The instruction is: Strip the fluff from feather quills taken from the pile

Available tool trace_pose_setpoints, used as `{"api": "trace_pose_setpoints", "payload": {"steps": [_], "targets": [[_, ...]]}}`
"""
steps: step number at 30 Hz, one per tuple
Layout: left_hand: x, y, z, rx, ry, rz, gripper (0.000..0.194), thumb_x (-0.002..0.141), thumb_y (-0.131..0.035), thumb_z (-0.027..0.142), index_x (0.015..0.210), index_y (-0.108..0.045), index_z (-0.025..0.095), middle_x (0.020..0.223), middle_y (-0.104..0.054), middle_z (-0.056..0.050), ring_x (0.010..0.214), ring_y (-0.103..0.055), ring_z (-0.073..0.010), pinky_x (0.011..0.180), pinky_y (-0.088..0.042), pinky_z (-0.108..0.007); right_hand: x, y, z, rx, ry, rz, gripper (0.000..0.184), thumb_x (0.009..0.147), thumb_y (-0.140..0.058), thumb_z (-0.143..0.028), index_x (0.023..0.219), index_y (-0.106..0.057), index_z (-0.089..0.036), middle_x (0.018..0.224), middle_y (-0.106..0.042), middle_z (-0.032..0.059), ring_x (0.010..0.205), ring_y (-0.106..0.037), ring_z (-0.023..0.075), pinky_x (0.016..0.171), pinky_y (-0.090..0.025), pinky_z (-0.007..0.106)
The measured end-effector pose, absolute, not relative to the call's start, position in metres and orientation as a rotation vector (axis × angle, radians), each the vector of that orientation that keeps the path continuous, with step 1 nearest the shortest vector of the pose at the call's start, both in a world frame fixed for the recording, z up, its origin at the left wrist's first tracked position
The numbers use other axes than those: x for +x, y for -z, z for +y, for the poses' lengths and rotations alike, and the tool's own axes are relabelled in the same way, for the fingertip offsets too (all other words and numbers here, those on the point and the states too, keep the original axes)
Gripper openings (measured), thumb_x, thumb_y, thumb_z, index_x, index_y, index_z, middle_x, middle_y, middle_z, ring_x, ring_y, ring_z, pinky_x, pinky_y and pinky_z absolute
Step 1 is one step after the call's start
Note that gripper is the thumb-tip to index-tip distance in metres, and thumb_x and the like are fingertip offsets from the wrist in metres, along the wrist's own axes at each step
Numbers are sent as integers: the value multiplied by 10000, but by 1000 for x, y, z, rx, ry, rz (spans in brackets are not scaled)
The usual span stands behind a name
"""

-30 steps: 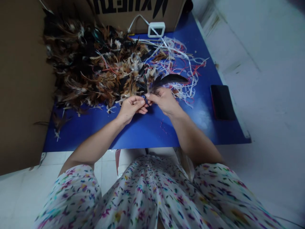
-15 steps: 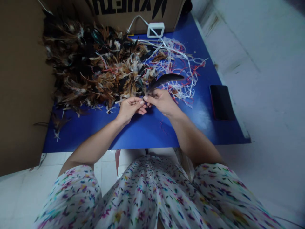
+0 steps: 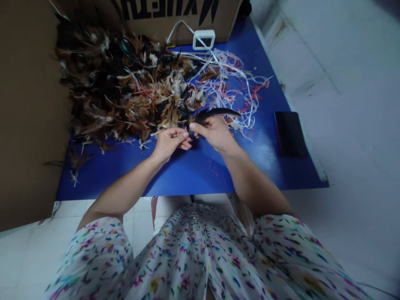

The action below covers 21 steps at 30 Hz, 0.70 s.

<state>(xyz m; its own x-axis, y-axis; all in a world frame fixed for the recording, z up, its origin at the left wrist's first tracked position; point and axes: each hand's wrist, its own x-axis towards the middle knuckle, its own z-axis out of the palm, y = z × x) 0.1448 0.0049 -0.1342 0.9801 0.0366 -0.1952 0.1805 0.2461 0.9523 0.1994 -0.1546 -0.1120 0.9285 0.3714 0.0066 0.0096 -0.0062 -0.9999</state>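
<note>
A long dark feather [image 3: 223, 112] points to the right, pinched at its base by my right hand [image 3: 215, 132]. Close beside it, my left hand [image 3: 171, 143] has thumb and forefinger pressed together; whatever lies between those fingertips is too small to make out. Both hands are just above the near edge of a large heap of brown, black and whitish feathers [image 3: 131, 96]. White and red strips of string [image 3: 240, 91] lie tangled beyond my right hand.
The blue table [image 3: 250, 171] carries a phone [image 3: 290, 134] at its right edge. A small white-framed device [image 3: 204, 40] stands before a cardboard box [image 3: 175, 25] at the back. More cardboard [image 3: 28, 108] rises at left, and a pale wall [image 3: 350, 104] borders the right side.
The dark feather has tipped lower, from slanting upward to nearly level. My fingertips have drawn slightly apart, with the left hand almost still.
</note>
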Motion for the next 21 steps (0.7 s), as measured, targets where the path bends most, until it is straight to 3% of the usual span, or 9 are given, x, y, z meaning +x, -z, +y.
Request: {"api": "trace_pose_setpoints", "payload": {"steps": [13, 17, 21], "targets": [[145, 132, 5, 1347, 176, 168, 492, 602, -945, 483, 773, -664, 116, 651, -733, -21, 492, -676, -101, 493, -553, -197, 203, 125, -153, -1627, -231, -364, 622, 601, -835, -762, 583, -579, -195, 578, -575, -15, 563, -503, 108, 559, -409, 276], [147, 133, 7, 1285, 153, 172, 532, 553, -967, 484, 772, -642, 125, 639, -734, -15, 472, -662, -97, 466, -538, -188, 216, 125, -162, -1605, -113, -326, 599, 751, -709, -786, 646, -622, -203, 642, -624, 9, 584, -546, 122, 600, -469, 290], [149, 133, 8, 1249, 84, 221, 489, 574, -971, 426, 762, -631, 129, 638, -739, -12, 472, -657, -84, 457, -518, -167, 235, 133, -179, -1876, 174, -250, 277, 855, -732, -460, 759, -681, -205, 704, -660, 9, 645, -575, 144, 674, -493, 312]]}}
